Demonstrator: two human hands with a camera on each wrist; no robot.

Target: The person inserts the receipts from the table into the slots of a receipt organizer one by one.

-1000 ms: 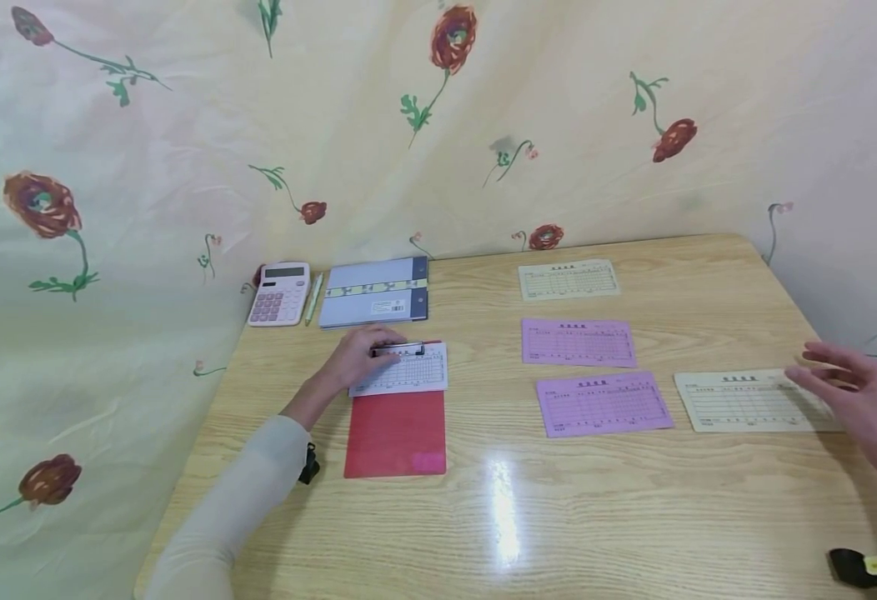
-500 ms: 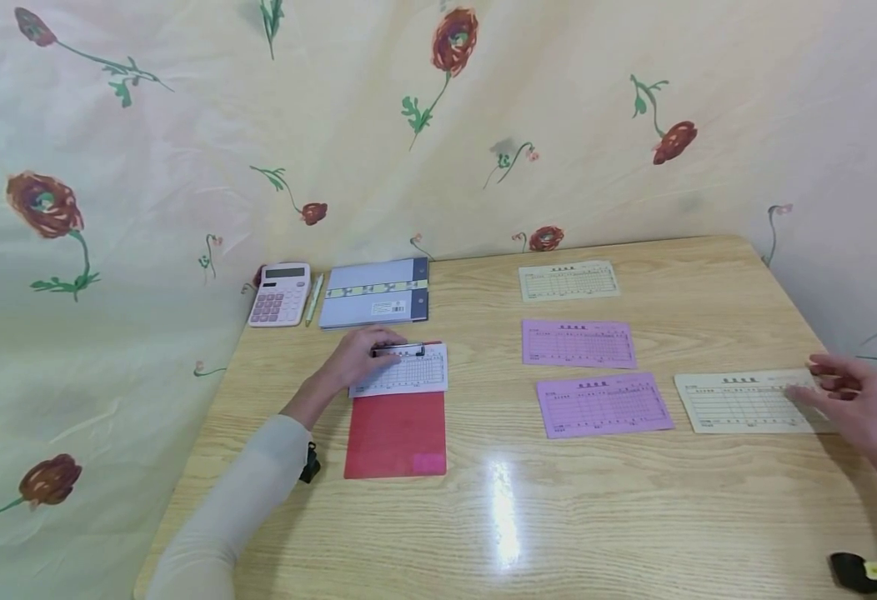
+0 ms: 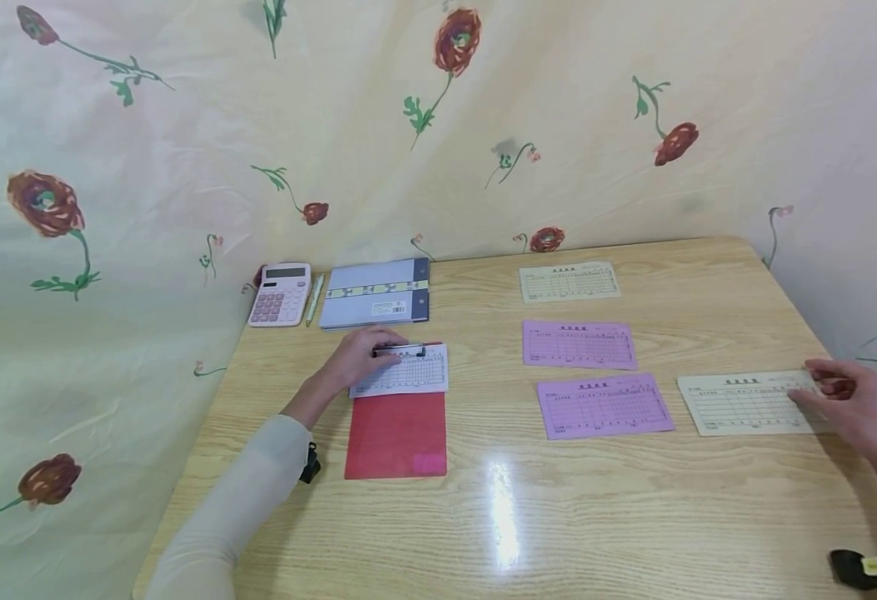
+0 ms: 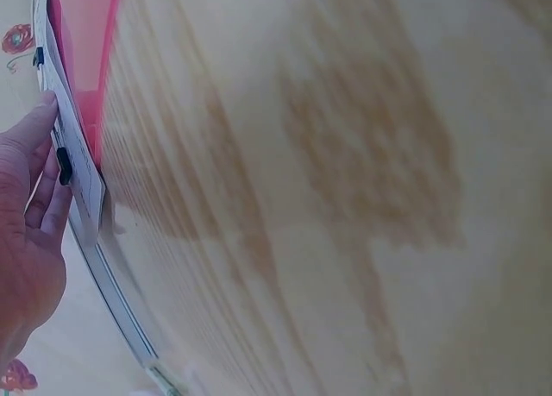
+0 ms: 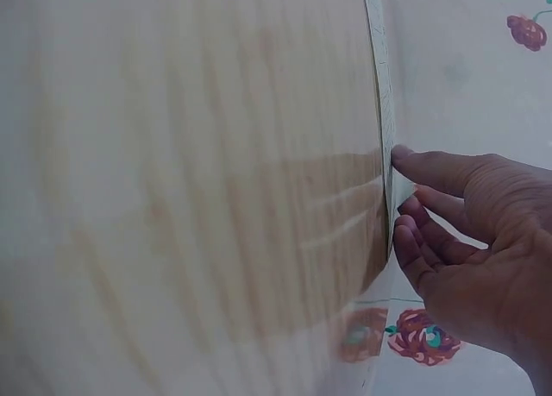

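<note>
Slips (image 3: 605, 405), two purple, two pale, one white, left fingers (image 3: 383, 336) pinching clip (image 3: 418, 351), right fingers (image 5: 440, 241) bent, grip unclear

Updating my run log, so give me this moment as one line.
left hand: on clip of red clipboard; right hand: at rightmost cream form; white form: on clipboard; purple forms: on table

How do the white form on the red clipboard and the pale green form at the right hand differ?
The white form sits under the clip of the red clipboard; the pale green form is unclipped, on the wooden table.
The left hand covers the white form's upper left corner, while the right hand touches the pale green form's right end.
Both carry a printed grid.
</note>
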